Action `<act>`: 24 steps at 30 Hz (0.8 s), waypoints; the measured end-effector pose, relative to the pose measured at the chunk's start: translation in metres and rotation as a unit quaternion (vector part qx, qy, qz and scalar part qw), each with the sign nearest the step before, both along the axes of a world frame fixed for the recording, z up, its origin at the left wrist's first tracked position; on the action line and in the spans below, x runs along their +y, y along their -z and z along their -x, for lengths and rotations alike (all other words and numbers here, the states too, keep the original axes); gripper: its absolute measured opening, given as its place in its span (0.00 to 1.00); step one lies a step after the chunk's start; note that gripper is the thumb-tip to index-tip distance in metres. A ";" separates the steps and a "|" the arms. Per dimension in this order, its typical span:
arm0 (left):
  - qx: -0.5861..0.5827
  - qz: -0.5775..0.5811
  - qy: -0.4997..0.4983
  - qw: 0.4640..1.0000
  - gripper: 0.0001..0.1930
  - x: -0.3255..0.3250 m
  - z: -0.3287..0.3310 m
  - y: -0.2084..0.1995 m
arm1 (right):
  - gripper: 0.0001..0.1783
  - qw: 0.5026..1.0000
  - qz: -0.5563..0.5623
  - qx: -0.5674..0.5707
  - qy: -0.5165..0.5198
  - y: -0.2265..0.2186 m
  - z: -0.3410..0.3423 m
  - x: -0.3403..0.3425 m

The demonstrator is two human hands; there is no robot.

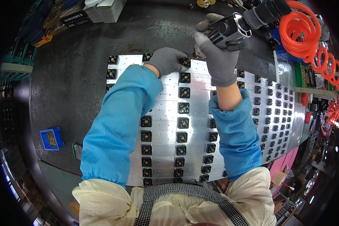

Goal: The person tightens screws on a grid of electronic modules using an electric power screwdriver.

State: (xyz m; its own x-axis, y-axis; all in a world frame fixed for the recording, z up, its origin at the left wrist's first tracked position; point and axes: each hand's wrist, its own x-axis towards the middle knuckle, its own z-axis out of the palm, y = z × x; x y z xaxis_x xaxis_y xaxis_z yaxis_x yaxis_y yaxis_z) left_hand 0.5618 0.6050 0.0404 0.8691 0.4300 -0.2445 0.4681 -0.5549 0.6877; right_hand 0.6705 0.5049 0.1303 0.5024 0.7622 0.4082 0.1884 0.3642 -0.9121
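Observation:
My left hand point(166, 61), in a grey glove, reaches to the far edge of the metal strips. Its fingers close around a small black square part point(185, 62) at the top of the middle column. In my right hand point(221, 62), also gloved in grey, is a power screwdriver point(229, 33) with a black and silver body, tilted up to the right. Its tip points down beside the black part, partly hidden by my right fingers. Below my hands, silver metal strips point(162, 107) lie side by side, each carrying black square parts with a brass-coloured centre.
At the left sits a blue bin point(52, 138) of small brass-coloured pieces. A red coiled hose point(299, 32) hangs at the upper right. Stacked silver plates point(108, 10) stand at the back of the dark table point(69, 86). More strips with black parts extend to the right.

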 end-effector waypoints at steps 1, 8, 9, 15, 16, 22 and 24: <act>0.001 0.018 -0.005 1.000 0.26 0.000 0.000 0.000 | 0.24 1.000 -0.005 0.006 0.003 0.000 0.001 0.000; -0.006 -0.002 -0.015 1.000 0.27 -0.002 0.000 0.005 | 0.25 1.000 0.000 0.008 0.014 -0.001 0.002 0.000; -0.004 0.004 -0.017 1.000 0.27 -0.002 -0.001 0.006 | 0.25 1.000 0.000 0.008 0.014 0.000 0.000 0.000; -0.003 0.012 -0.025 1.000 0.25 -0.003 -0.001 0.003 | 0.25 1.000 -0.004 -0.006 0.028 0.000 0.000 0.000; -0.002 0.011 -0.026 1.000 0.25 -0.003 -0.001 0.003 | 0.23 1.000 -0.007 0.016 0.025 0.000 0.000 0.000; -0.015 -0.002 -0.021 1.000 0.25 -0.002 0.000 0.008 | 0.23 0.999 -0.012 0.033 0.006 0.001 -0.001 -0.001; -0.010 -0.006 -0.024 1.000 0.25 -0.003 0.000 0.006 | 0.25 0.999 -0.019 0.027 0.004 0.000 -0.001 0.000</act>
